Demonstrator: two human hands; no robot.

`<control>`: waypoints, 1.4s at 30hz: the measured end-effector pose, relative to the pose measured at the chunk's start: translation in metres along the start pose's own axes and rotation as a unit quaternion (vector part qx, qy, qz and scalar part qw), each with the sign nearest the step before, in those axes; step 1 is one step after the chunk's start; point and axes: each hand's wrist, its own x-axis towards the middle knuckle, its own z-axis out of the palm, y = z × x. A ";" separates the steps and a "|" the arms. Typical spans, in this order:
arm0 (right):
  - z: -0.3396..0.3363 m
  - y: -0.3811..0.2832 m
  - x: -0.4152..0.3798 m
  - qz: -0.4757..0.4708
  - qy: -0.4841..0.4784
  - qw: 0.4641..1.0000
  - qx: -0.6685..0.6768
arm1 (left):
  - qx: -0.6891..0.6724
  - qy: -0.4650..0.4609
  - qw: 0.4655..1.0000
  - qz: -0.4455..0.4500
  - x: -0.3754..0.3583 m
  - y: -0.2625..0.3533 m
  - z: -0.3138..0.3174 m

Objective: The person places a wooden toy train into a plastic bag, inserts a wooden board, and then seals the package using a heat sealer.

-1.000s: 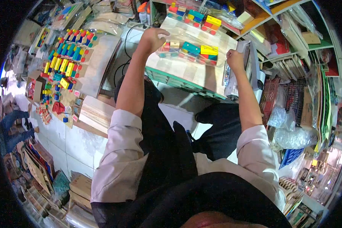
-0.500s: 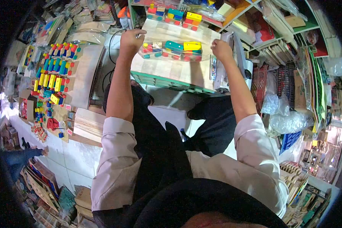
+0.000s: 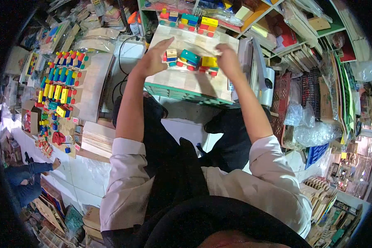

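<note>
A toy train of colourful wooden blocks [image 3: 189,57] stands on the light wooden tabletop [image 3: 186,82], with a yellow car at its right and a green one in the middle. My left hand [image 3: 155,60] is at its left end, fingers spread, partly hiding the front car. Beside the yellow car at the right end is my right hand [image 3: 227,58], slightly blurred, its fingers apart and holding nothing I can see. Behind, at the table's back edge, stands another similar train [image 3: 189,20].
On the left, a board [image 3: 93,89] bears several rows of toy train cars [image 3: 58,93]. A grey machine [image 3: 266,84] stands right of the table. Shelves [image 3: 314,37] hold wrapped goods. A person's legs [image 3: 27,177] show at the lower left.
Both hands have moved inward along the train. Its cars have shifted and now stand at slight angles to each other. More of the person's legs shows at the lower left.
</note>
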 end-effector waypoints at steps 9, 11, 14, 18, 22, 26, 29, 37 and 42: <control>0.112 -0.023 0.031 0.035 -0.261 0.953 -0.150 | -0.100 -0.029 0.987 -0.122 0.000 0.016 -0.002; 0.110 -0.015 0.040 0.023 -0.364 0.917 -0.161 | -0.097 -0.027 0.987 -0.122 -0.001 0.013 -0.003; 0.106 -0.014 0.030 -0.025 -0.318 0.936 -0.145 | -0.083 -0.030 0.987 -0.134 0.004 0.011 -0.004; 0.108 -0.020 0.030 -0.038 -0.327 0.928 -0.173 | -0.039 -0.057 0.986 -0.153 0.004 0.014 -0.008; 0.102 -0.040 0.034 -0.036 -0.390 0.896 -0.207 | 0.005 0.043 0.999 0.005 -0.006 -0.009 0.004; 0.100 -0.069 0.032 -0.101 -0.357 0.924 -0.091 | -0.075 -0.012 0.994 -0.085 -0.005 -0.007 0.003; 0.134 -0.057 0.017 -0.146 -0.256 0.954 -0.043 | -0.069 -0.007 0.992 -0.102 -0.002 -0.009 0.006; 0.125 -0.052 0.019 -0.122 -0.241 0.962 -0.049 | 0.006 0.018 0.988 -0.153 -0.004 -0.010 0.009; 0.132 -0.060 0.026 -0.076 -0.294 0.949 -0.083 | -0.055 0.031 0.985 -0.163 0.001 -0.032 0.027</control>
